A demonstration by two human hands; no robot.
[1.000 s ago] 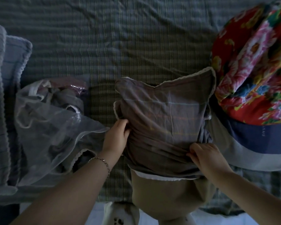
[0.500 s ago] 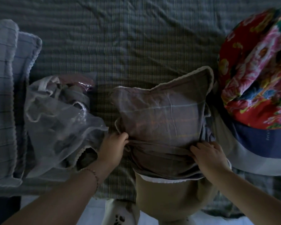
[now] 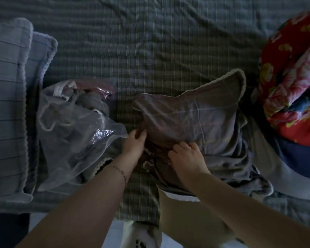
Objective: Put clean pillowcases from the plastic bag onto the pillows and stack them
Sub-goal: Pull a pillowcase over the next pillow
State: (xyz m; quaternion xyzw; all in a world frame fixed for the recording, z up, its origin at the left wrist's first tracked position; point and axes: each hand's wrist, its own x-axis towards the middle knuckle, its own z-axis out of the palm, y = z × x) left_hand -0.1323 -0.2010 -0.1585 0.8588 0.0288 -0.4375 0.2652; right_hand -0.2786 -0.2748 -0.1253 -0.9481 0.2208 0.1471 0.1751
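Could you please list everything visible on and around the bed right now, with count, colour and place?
Bedsheet: one, grey-green check, covering the bed.
Stacked pillows: two, blue-grey striped, far left.
Plastic bag: one, clear, holding grey cloth, left of centre.
Pillowcase: one, brownish-grey with white trim, centre, partly drawn over a pillow.
Pillow: one, tan, bare end sticking out at the bed's near edge.
Floral quilt: one, red with flowers, right.
Bracelet: one, thin, on the left wrist.
Left hand: gripping the pillowcase's left side.
Right hand: gripping bunched pillowcase cloth.
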